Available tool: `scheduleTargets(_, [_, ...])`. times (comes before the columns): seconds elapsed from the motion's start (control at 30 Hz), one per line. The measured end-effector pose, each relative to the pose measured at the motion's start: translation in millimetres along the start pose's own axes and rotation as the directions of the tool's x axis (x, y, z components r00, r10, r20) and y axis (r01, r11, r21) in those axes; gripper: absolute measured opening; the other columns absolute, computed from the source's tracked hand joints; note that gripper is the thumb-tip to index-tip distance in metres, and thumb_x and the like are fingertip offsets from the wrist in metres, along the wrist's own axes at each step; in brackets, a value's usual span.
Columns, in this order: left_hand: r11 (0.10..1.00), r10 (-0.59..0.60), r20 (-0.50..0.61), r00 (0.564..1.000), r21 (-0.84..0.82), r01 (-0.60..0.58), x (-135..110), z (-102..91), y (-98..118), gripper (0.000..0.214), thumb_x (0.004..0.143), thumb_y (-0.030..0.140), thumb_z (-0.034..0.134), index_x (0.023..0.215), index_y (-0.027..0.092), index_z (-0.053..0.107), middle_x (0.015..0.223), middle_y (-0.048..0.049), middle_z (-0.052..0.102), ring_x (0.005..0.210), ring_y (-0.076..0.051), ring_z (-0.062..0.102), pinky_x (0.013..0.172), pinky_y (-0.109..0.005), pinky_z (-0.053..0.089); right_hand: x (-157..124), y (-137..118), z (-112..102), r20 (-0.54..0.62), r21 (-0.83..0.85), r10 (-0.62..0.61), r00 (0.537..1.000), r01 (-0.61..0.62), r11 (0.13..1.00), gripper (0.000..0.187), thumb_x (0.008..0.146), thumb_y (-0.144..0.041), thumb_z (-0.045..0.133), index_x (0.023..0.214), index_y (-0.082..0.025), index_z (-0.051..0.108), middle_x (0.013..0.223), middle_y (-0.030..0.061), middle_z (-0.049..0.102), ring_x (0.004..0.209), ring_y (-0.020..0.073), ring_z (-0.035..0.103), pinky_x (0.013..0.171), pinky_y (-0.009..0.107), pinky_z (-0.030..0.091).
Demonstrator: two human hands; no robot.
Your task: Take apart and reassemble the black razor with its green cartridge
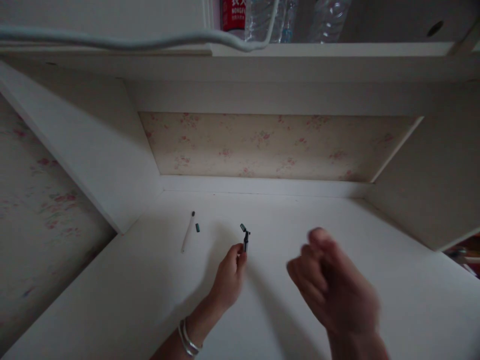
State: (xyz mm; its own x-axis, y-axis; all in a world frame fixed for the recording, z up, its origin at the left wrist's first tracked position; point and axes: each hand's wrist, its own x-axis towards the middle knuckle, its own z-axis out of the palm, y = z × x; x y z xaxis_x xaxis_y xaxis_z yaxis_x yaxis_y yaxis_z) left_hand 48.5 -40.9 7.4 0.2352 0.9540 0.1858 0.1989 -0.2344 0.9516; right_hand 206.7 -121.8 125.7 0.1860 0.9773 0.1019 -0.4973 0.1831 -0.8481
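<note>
A slim, dark little object points forward, its near end pinched in the left grip.

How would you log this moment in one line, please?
left hand: holding small dark piece; right hand: curled, blurred, contents unclear; white tabletop: slim pale rod beside green piece

1. We have lateral passage over the desk between our left hand and our raised right hand.
2. We find more room from the right hand to the right panel.
3. Left of the left hand, the thin white stick and dark cap obstruct us.
4. The left panel, overhead shelf and white cable bound our reach.
</note>
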Motion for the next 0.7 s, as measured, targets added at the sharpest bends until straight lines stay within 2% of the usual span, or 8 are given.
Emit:
scheduleTargets(0.07, [0.996, -0.023, 0.026, 0.999, -0.08, 0.025, -0.3, 1.4, 1.9, 0.03, 0.091, 0.041, 0.043, 0.104, 0.017, 0.056, 0.082, -0.0043, 0.058, 0.071, -0.017, 0.05, 0.064, -0.026, 0.036, 27.3, 23.1, 1.3, -0.008, -0.005, 0.02, 1.0, -0.02, 1.0, 0.035, 0.083, -0.042, 0.064, 0.061, -0.02, 0.049, 0.051, -0.0056, 0.038, 0.042, 0.0086, 0.03, 0.039, 0.021, 0.028])
scheduleTargets(0.13, [0.99, -0.044, 0.055, 0.998, -0.129, 0.051, -0.6, 2.6, 3.9, 0.032, 0.092, 0.043, 0.04, 0.103, 0.017, 0.055, 0.08, -0.003, 0.055, 0.067, -0.015, 0.048, 0.062, -0.025, 0.037, 49.8, 53.4, -3.8, -0.055, -0.126, 0.019, 0.998, -0.026, 0.992, 0.029, 0.082, -0.04, 0.066, 0.067, -0.019, 0.053, 0.056, -0.0042, 0.043, 0.047, 0.0092, 0.034, 0.042, 0.021, 0.028])
scheduleTargets(0.23, [0.979, -0.059, 0.106, 0.993, -0.187, 0.079, -1.0, 3.7, 5.8, 0.035, 0.093, 0.045, 0.037, 0.104, 0.016, 0.053, 0.078, -0.0017, 0.052, 0.063, -0.013, 0.045, 0.058, -0.023, 0.036, 64.8, 93.9, -15.9, -0.101, -0.226, 0.031, 0.994, -0.053, 0.973, 0.026, 0.079, -0.043, 0.066, 0.076, -0.018, 0.061, 0.066, -0.0013, 0.05, 0.056, 0.0113, 0.042, 0.047, 0.021, 0.035])
scheduleTargets(0.3, [0.973, -0.052, 0.15, 0.987, -0.214, 0.084, -1.4, 4.1, 6.4, 0.036, 0.093, 0.046, 0.036, 0.104, 0.016, 0.053, 0.076, -0.0009, 0.051, 0.061, -0.012, 0.044, 0.056, -0.023, 0.036, 64.2, 109.0, -20.1, -0.041, -0.215, 0.074, 0.996, -0.082, 0.973, 0.029, 0.081, -0.047, 0.063, 0.085, -0.018, 0.065, 0.077, 0.0024, 0.056, 0.064, 0.0143, 0.05, 0.052, 0.022, 0.041])
scheduleTargets(0.37, [0.968, -0.045, 0.181, 0.982, -0.237, 0.088, -1.6, 4.8, 6.3, 0.037, 0.093, 0.047, 0.036, 0.102, 0.015, 0.053, 0.075, -0.0008, 0.051, 0.061, -0.012, 0.045, 0.055, -0.023, 0.036, 59.8, 114.8, -19.5, 0.049, -0.18, 0.141, 0.989, -0.13, 0.975, 0.034, 0.084, -0.05, 0.057, 0.092, -0.018, 0.065, 0.078, 0.0032, 0.058, 0.062, 0.0151, 0.053, 0.05, 0.024, 0.044])
scheduleTargets(0.47, [0.956, -0.063, 0.221, 0.973, -0.266, 0.122, -0.7, 6.2, 4.9, 0.039, 0.092, 0.049, 0.036, 0.098, 0.015, 0.053, 0.072, 0.0001, 0.05, 0.058, -0.011, 0.045, 0.052, -0.023, 0.036, 52.4, 115.2, -13.7, 0.13, -0.16, 0.213, 0.968, -0.192, 0.968, 0.039, 0.087, -0.055, 0.051, 0.095, -0.018, 0.062, 0.067, -0.0002, 0.054, 0.047, 0.0122, 0.049, 0.038, 0.022, 0.041])
scheduleTargets(0.6, [0.97, -0.089, 0.317, 0.944, -0.189, 0.154, 2.4, 5.1, 1.2, 0.043, 0.09, 0.052, 0.039, 0.081, 0.014, 0.055, 0.062, 0.002, 0.048, 0.054, -0.011, 0.043, 0.05, -0.023, 0.034, 46.4, 115.5, -8.0, 0.111, -0.188, 0.194, 0.975, -0.171, 0.967, 0.038, 0.087, -0.057, 0.05, 0.086, -0.019, 0.055, 0.059, -0.0039, 0.049, 0.037, 0.0096, 0.044, 0.032, 0.019, 0.034])
scheduleTargets(0.7, [0.978, -0.124, 0.377, 0.918, -0.11, 0.178, 6.5, -0.7, -0.6, 0.047, 0.089, 0.053, 0.04, 0.071, 0.013, 0.057, 0.063, -0.0004, 0.053, 0.056, -0.012, 0.047, 0.052, -0.023, 0.036, 44.3, 115.5, -7.7, 0.061, -0.247, 0.135, 0.989, -0.116, 0.962, 0.038, 0.089, -0.056, 0.049, 0.079, -0.019, 0.052, 0.054, -0.0061, 0.043, 0.038, 0.0084, 0.039, 0.034, 0.018, 0.032])
